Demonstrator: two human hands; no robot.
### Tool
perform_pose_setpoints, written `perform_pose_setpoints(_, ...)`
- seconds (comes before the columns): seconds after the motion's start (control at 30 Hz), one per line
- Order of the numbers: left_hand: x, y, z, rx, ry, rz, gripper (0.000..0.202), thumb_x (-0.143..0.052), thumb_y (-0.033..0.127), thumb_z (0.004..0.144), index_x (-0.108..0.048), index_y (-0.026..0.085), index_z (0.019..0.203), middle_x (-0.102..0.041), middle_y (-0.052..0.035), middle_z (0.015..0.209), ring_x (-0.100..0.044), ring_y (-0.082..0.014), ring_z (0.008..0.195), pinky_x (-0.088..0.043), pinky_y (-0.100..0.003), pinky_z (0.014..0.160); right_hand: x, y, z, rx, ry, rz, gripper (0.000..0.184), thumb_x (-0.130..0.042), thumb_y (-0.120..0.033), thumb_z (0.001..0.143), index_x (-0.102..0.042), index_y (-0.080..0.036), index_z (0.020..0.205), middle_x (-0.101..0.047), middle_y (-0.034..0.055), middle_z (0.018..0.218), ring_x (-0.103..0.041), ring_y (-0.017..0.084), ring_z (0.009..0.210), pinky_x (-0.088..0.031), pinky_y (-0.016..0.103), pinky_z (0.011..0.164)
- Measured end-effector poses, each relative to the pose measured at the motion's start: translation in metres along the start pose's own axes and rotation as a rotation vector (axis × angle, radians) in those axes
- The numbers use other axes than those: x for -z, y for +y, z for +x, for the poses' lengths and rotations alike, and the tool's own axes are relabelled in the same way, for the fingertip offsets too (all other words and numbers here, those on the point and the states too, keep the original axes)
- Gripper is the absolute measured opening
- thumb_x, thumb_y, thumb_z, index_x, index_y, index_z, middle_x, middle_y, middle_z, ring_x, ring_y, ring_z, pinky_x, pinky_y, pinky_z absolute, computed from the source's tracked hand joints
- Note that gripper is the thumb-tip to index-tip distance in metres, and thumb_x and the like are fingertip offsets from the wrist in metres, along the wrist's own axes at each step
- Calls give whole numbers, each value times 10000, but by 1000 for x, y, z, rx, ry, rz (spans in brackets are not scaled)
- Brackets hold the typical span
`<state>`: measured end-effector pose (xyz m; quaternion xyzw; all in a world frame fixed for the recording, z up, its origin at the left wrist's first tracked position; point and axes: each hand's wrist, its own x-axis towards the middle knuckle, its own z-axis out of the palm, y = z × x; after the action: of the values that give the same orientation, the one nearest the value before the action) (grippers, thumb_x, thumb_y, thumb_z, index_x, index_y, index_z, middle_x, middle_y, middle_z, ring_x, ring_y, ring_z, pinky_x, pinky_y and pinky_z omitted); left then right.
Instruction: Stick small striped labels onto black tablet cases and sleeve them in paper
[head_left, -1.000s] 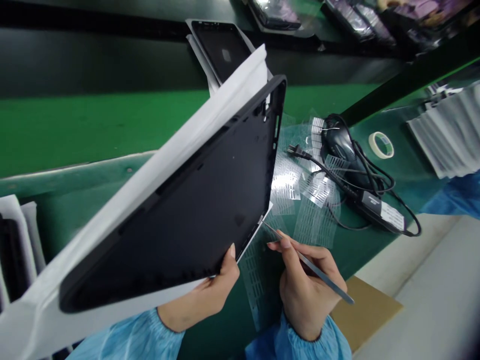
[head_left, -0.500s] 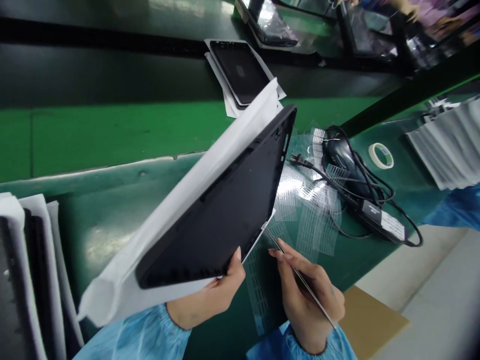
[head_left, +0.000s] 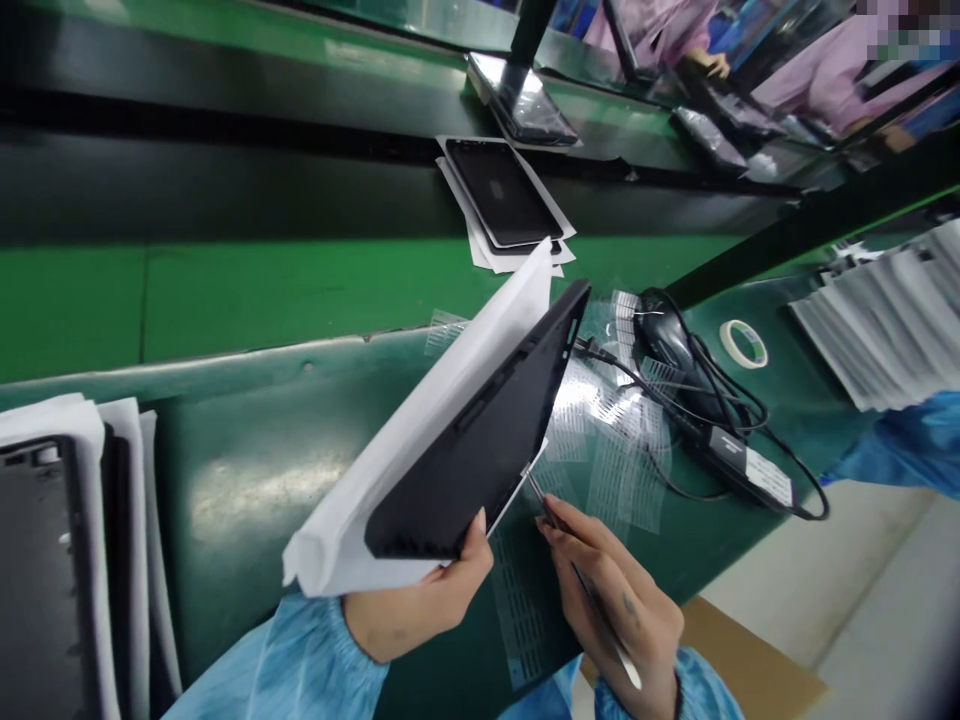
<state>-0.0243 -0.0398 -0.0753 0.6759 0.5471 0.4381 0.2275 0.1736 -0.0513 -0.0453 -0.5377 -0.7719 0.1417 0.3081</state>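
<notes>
My left hand [head_left: 431, 590] grips the near edge of a black plastic back cover [head_left: 487, 440], tilted steeply, with a white foam sheet [head_left: 420, 440] lying against its outer face. My right hand [head_left: 611, 600] pinches slim metal tweezers [head_left: 559, 535]. Their tip touches the cover's lower right corner. Clear sheets of small stickers [head_left: 615, 440] lie on the green bench [head_left: 247, 480] right beneath the hands.
A black power adapter with coiled cable [head_left: 705, 400] and a tape roll [head_left: 744, 342] lie to the right. Another black cover on white sheets [head_left: 504, 195] rests on the belt behind. Stacked covers with foam [head_left: 52, 570] stand at left, white sheets [head_left: 885, 330] at right. People work across the line.
The cover has tilted more edge-on and moved away from my head, looking smaller. My right hand keeps the tweezers at its corner. The view has shifted upward.
</notes>
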Motion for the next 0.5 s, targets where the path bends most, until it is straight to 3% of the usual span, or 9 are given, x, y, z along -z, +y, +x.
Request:
perform_pose_setpoints(0.13,10,4,7,-208,-161,178,328,-408,183,891,-731,217,938,-737,-30,805,-707,-212,706,-592,-275,688,1,2,-3,-61,-35,23,290,-586,-65,847,-639,-218,1088,-664,55,1152,-699,154,876,-566,168,831)
perform_pose_setpoints(0.3,13,6,10,-340,-170,270,394,-353,119,899,-734,208,944,-740,-44,772,-704,-209,649,-585,-250,615,2,7,-11,-180,-108,141,372,-511,-106,902,-550,-222,1253,-631,69,1214,-696,167,927,-577,162,792)
perform_pose_setpoints(0.5,13,15,20,0,-186,35,312,-430,290,887,-737,233,870,-733,-30,741,-701,-204,673,-597,-288,729,2,9,-4,-57,87,48,203,-661,-74,799,-654,-198,959,-680,70,1121,-705,187,872,-587,242,819)
